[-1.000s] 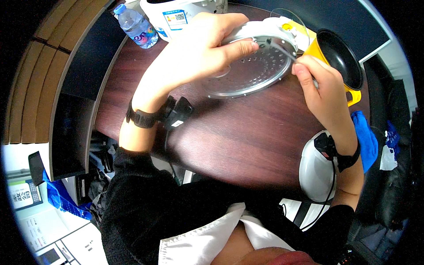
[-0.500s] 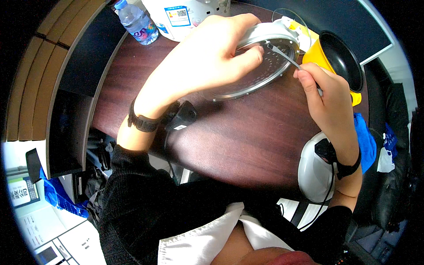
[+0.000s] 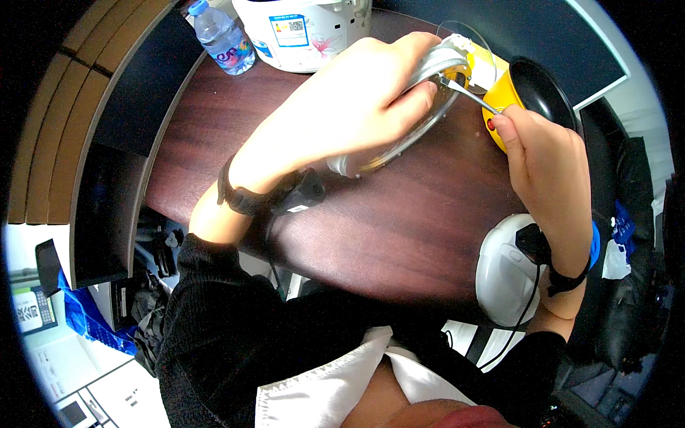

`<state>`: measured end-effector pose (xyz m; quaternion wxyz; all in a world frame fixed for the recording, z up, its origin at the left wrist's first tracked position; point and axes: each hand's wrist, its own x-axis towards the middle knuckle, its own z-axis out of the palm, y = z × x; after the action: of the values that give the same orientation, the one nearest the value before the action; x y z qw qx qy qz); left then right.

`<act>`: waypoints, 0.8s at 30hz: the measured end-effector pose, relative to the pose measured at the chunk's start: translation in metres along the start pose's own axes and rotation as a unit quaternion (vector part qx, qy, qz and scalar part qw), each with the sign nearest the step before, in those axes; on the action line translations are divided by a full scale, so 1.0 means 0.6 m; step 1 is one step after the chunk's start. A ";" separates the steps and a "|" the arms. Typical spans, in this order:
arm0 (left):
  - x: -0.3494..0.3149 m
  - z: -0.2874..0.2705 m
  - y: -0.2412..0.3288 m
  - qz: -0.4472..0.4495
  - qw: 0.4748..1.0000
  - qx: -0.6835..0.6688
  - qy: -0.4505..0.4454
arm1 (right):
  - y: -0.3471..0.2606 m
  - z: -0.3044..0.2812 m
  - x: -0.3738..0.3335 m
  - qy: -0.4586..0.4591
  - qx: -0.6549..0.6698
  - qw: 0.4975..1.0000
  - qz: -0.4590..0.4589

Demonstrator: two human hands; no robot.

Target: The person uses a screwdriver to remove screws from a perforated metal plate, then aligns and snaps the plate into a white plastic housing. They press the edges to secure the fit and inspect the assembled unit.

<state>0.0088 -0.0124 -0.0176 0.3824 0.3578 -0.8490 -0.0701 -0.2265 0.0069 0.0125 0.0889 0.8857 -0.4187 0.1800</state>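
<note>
My left hand grips a round lid with a pale grey rim and a shiny metal edge, its fingers over the top and the thumb against the inner face. The lid is tilted almost on edge above the table, and my hand covers much of it. In my right hand is a thin grey metal tool with a flat tip, like a flat-blade screwdriver; its handle is hidden in my closed fingers. The tip meets the lid's inner rim near my left thumb.
A white flowered appliance body stands at the back beside a water bottle. Behind my right hand is a yellow pot with a black inside. A white rounded device sits at the brown table's right front edge.
The lid has turned more edge-on, so less of its perforated face shows. Both hands have shifted slightly right, with the tool's tip still at the rim.
</note>
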 end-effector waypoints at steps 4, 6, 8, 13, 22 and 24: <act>0.000 -0.017 0.012 -0.058 0.997 -0.026 -0.039 | -0.007 -0.012 0.012 -0.024 -0.029 0.999 0.021; -0.001 -0.015 0.007 -0.008 0.999 -0.038 0.010 | -0.007 -0.013 0.015 -0.030 -0.033 0.999 0.020; 0.000 -0.016 0.006 -0.024 0.998 -0.050 -0.003 | 0.000 -0.011 0.018 -0.022 -0.030 0.999 0.003; -0.008 -0.020 0.002 -0.050 0.994 -0.099 -0.017 | -0.012 -0.038 0.027 -0.032 -0.081 0.996 -0.021; -0.004 -0.020 0.005 -0.078 0.986 -0.143 -0.018 | -0.002 -0.036 0.031 -0.018 -0.129 0.989 -0.064; -0.003 -0.030 0.018 -0.091 0.987 -0.126 -0.038 | -0.003 -0.035 0.029 -0.015 -0.151 0.986 -0.063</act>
<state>0.0161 -0.0005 -0.0019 0.3835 0.3801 -0.8113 -0.2245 -0.2198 0.0019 0.0386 0.2270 0.8891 -0.3859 0.0955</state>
